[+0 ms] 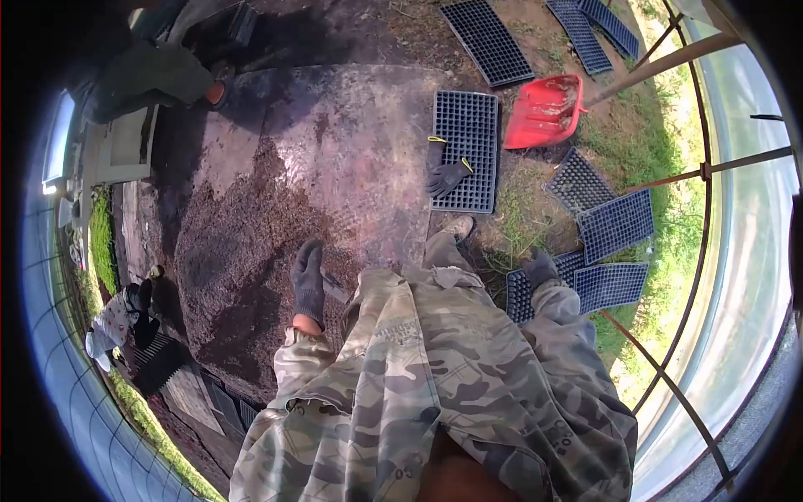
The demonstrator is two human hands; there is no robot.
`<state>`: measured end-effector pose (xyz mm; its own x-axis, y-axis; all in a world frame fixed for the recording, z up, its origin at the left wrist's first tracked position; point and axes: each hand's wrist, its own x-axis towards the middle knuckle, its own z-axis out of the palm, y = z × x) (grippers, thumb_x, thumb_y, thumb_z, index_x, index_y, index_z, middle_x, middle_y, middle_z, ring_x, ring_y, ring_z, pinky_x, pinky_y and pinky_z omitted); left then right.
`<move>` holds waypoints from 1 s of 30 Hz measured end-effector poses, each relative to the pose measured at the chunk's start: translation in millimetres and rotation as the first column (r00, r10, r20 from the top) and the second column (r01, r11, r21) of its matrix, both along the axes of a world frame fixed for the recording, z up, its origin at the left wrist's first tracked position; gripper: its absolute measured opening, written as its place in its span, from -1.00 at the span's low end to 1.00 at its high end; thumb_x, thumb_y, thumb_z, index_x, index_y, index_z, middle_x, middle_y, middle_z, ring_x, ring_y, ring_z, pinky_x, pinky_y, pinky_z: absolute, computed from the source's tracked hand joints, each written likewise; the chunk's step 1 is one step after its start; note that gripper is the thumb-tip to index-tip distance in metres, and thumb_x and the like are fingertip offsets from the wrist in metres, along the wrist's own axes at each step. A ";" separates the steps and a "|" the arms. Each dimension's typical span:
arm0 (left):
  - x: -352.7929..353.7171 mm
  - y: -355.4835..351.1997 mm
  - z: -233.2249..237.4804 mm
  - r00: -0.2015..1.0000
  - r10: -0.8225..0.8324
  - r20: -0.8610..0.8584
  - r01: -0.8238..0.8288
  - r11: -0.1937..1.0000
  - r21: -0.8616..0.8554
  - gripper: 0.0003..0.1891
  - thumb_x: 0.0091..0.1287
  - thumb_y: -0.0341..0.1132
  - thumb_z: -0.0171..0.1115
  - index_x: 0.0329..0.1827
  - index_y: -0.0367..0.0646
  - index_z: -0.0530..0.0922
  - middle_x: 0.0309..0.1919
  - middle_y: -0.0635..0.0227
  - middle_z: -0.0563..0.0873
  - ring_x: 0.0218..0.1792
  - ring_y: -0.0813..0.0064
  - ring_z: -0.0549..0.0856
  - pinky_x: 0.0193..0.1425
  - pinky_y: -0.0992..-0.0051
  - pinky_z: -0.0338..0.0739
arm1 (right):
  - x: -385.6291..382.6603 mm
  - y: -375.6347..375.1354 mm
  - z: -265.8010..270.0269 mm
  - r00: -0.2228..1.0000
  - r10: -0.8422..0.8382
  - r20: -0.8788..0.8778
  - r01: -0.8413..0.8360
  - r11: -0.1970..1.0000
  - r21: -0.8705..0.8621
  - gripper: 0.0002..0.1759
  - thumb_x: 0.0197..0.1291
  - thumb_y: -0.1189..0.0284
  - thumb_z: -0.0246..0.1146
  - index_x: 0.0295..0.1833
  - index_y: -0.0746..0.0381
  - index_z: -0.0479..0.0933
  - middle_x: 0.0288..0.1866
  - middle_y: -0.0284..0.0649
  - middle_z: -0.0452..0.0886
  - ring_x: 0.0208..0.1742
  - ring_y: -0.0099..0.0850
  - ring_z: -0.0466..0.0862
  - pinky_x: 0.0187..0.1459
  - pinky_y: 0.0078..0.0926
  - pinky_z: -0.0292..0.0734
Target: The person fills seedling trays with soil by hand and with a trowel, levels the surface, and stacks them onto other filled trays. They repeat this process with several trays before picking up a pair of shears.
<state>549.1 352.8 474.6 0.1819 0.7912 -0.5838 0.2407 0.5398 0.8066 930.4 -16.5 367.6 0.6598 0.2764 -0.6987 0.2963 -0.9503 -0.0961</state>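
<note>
My left hand (309,276), in a dark grey work glove, hangs over the edge of a dark soil heap (242,243). Its fingers are stretched out and nothing shows in them. My right hand (541,268), gloved too, is low on the other side, beside a black seedling tray (519,297) and some green weeds. Its fingers are dark and partly hidden, and I cannot tell whether they grip the tray. Camouflage sleeves cover both arms. Straight ahead of my feet lies another seedling tray (477,125) with a pair of dark gloves (449,177) on it.
A red shovel blade (545,113) rests right of the middle tray. More trays (616,224) lie scattered on the grassy ground, some further off (487,40). Two other people are at the left, one at the top (150,79), one lower down (125,322). Metal greenhouse ribs (707,171) curve along the right.
</note>
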 end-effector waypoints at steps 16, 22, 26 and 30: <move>218.3 -132.1 -441.0 -0.082 -0.995 -0.057 0.956 -0.063 -0.287 -0.65 0.48 -0.32 0.04 0.28 -0.20 0.46 0.11 0.20 0.61 0.09 0.43 0.60 0.21 0.47 0.46 | 101.0 262.7 -382.1 0.999 -0.017 -0.048 0.013 0.996 -0.084 -0.05 -0.08 0.12 0.43 0.42 0.12 0.16 0.30 0.06 0.40 0.23 0.01 0.53 0.20 -0.12 0.51; 253.5 -75.0 -429.0 0.943 -0.047 0.331 0.297 0.574 -0.763 -0.54 0.45 -0.34 0.04 0.38 -0.25 0.31 0.24 0.22 0.53 0.24 0.36 0.53 0.32 0.40 0.37 | 83.3 245.9 -485.4 0.993 -0.109 0.050 0.115 0.987 -0.113 -0.18 0.04 0.16 0.35 0.41 0.02 0.19 0.15 0.07 0.50 0.11 -0.08 0.62 0.02 -0.12 0.61; 250.9 -62.6 -444.6 0.964 0.145 0.222 0.136 0.448 -0.884 -0.57 0.45 -0.33 0.03 0.35 -0.24 0.36 0.22 0.24 0.55 0.28 0.37 0.50 0.35 0.37 0.33 | 77.6 274.6 -442.6 0.983 0.178 -0.040 -0.178 0.984 0.007 -0.29 0.16 0.26 0.25 0.44 -0.07 0.19 0.09 0.02 0.56 -0.01 -0.11 0.68 -0.06 -0.11 0.62; 302.0 -16.3 -433.0 0.997 0.007 0.081 0.069 0.462 -0.884 -0.60 0.44 -0.34 0.01 0.32 -0.19 0.41 0.22 0.26 0.56 0.25 0.44 0.52 0.27 0.41 0.38 | 91.5 363.7 -435.7 0.940 0.283 -0.191 -0.305 0.947 -0.103 -0.27 0.17 0.30 0.28 0.45 -0.08 0.18 0.00 0.00 0.62 0.00 -0.12 0.67 -0.01 -0.13 0.60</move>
<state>851.1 336.4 41.7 0.2615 -0.1504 -0.9534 0.2413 0.9666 -0.0863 1021.9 347.2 -68.1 0.4300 0.3397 -0.8365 0.5542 -0.8307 -0.0525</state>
